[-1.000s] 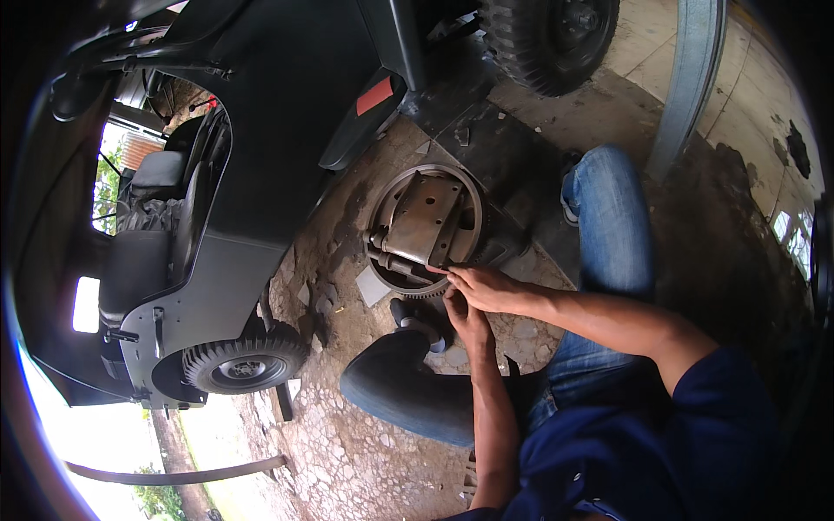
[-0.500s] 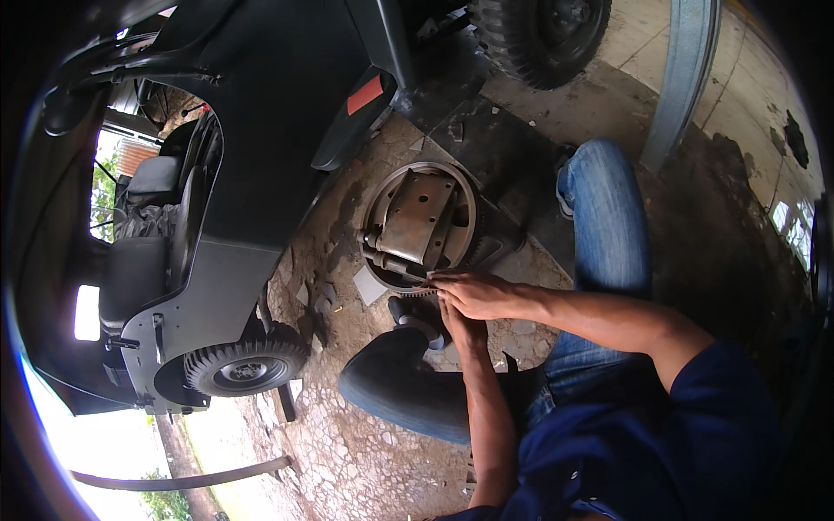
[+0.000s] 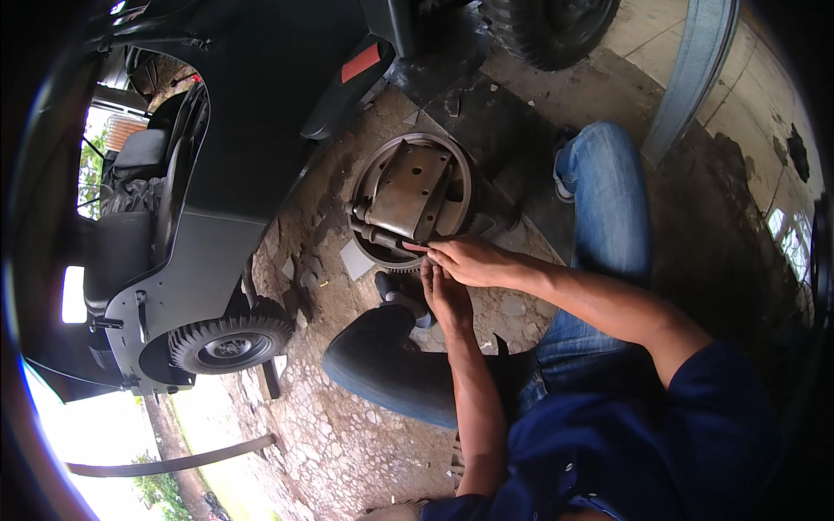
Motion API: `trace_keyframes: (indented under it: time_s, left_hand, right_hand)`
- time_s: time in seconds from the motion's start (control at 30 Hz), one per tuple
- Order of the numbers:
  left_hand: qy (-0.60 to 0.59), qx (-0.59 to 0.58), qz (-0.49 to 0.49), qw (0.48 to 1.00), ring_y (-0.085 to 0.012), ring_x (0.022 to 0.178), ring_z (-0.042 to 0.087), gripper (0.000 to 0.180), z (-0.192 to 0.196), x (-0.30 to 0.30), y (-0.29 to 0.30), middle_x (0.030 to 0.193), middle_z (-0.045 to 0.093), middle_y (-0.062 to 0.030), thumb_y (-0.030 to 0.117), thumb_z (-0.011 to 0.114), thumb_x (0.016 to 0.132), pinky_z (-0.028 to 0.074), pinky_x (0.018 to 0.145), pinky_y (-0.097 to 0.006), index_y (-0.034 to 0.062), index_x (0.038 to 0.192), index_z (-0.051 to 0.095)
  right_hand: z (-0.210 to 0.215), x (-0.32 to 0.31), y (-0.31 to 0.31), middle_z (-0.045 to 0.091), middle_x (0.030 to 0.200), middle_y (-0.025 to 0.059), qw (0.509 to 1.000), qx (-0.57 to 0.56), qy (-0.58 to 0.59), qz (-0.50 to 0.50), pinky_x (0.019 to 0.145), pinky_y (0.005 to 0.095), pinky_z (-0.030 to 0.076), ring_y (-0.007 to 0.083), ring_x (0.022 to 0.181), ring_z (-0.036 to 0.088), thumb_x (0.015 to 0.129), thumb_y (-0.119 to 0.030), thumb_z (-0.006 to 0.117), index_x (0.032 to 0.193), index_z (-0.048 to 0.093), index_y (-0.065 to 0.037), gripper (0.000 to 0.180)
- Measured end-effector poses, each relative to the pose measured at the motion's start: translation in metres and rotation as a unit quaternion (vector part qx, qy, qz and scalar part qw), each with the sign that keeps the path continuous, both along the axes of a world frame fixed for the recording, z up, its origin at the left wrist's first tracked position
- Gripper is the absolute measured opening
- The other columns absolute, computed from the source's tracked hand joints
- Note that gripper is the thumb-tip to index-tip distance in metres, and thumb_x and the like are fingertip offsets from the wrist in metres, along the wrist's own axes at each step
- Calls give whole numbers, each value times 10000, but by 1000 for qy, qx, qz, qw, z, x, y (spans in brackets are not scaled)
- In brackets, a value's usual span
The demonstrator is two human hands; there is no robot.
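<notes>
1. The right hand (image 3: 467,260) has its fingers together, apparently clamped on the near end of a thin red strip (image 3: 414,247); the exact pinch is too small to make out.
2. The red strip lies just left of those fingers, its long axis running roughly left to right, the far end slightly higher in view.
3. The left hand (image 3: 450,301) sits just below, fingertips pointing up beside the right ones. I cannot tell whether they hold anything; the right hand is the nearer to the strip.
4. Left of the fingers, beyond the strip, a metal rod (image 3: 383,237) slants nearly parallel to it; contact between them is unclear.
5. Up and left of the fingers is a brown bracket (image 3: 402,195) with holes, lying within a toothed ring (image 3: 469,170) whose lower edge comes near the fingers.
6. Farther left, a pale flat piece (image 3: 354,259) lies on the ground (image 3: 313,417).
</notes>
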State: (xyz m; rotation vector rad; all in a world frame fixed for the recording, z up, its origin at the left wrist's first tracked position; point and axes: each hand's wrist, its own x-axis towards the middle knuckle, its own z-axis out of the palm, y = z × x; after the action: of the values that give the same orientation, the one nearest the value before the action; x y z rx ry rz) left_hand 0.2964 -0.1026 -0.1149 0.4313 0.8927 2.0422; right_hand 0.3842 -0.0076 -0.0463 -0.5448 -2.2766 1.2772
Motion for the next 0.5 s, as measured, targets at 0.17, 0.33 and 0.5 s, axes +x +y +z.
trace_keyframes:
  time_s: [0.17, 0.33, 0.5]
  left_hand:
    - [34, -44, 46, 997, -233, 1242, 490, 447, 5, 8, 3, 1369, 468, -153, 88, 468, 993, 409, 1042, -357, 13, 1415, 341]
    - [69, -17, 36, 997, -236, 1247, 488, 470, 14, 13, 7, 1392, 448, -166, 90, 465, 998, 408, 1042, -354, -22, 1431, 319]
    - [80, -33, 36, 996, -265, 1253, 482, 487, 27, 20, 8, 1397, 442, -178, 135, 445, 1014, 385, 1062, -378, -24, 1447, 288]
  right_hand:
    - [9, 9, -6, 645, 1036, 223, 999, -40, 31, 21, 763, 427, 511, 371, 924, 648, 998, -168, 419, 1331, 524, -138, 350]
    - [4, 2, -2, 653, 1002, 235, 997, -40, 69, -18, 720, 442, 511, 367, 865, 661, 994, -172, 419, 1310, 552, -137, 345]
    - [26, 16, 0, 655, 1061, 210, 995, -88, 49, 5, 781, 381, 506, 309, 944, 664, 1029, -207, 382, 1354, 505, -133, 355]
